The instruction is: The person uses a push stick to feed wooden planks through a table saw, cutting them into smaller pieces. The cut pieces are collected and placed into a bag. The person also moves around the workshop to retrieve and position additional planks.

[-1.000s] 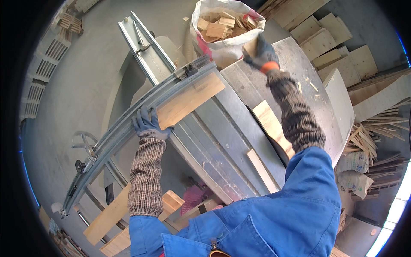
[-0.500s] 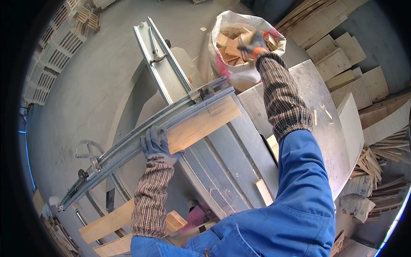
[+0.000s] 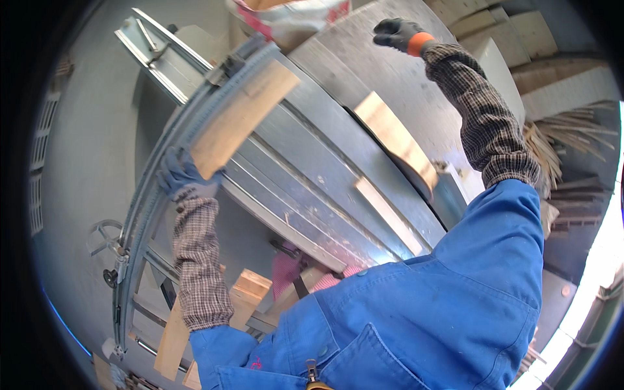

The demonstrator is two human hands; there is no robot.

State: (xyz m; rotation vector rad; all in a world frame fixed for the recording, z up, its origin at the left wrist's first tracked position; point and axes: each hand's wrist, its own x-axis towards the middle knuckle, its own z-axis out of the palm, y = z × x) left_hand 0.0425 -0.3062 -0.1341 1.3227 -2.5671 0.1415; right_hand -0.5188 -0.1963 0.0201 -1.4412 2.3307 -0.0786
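Board [image 3: 250,114], one: flat along the right side of the fence [image 3: 144,212]. Left hand [image 3: 188,175]: on the fence, touching the board's near end; whether it grips, we cannot tell. Right hand [image 3: 398,34]: well right of the fence, loosely curled, visibly empty. Step, we judge: steadying the board; next calls for keeping it square to the fence.
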